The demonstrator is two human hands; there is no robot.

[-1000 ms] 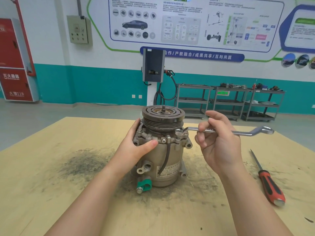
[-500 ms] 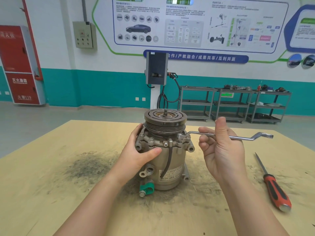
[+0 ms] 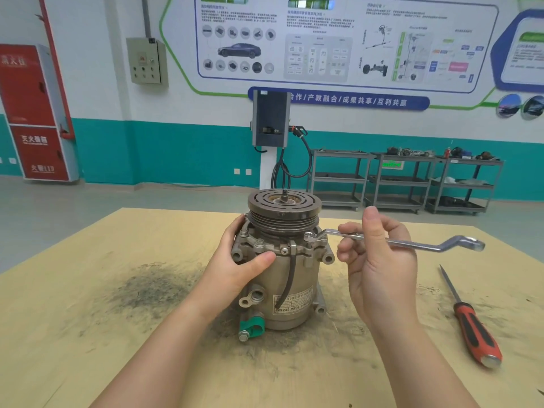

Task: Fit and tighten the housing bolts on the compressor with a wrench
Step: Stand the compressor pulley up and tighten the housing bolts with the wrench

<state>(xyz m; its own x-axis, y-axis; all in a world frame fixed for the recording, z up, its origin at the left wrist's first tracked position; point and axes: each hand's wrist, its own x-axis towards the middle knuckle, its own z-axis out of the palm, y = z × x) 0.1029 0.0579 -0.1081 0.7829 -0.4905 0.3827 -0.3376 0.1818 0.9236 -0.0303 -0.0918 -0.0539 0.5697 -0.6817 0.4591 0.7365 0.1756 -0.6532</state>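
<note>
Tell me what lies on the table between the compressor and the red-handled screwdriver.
In the head view, only the right hand and forearm, holding the wrench, fill the stretch between compressor and screwdriver; the visible table there is bare, dusty wood.

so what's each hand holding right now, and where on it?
Right hand grips the offset ring wrench on its shank near the ring end seated on a housing bolt. Left hand holds the compressor at its upper housing flange.

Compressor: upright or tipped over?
Upright. The compressor stands on its rear end on the table, pulley facing up, left hand gripping its side.
</note>
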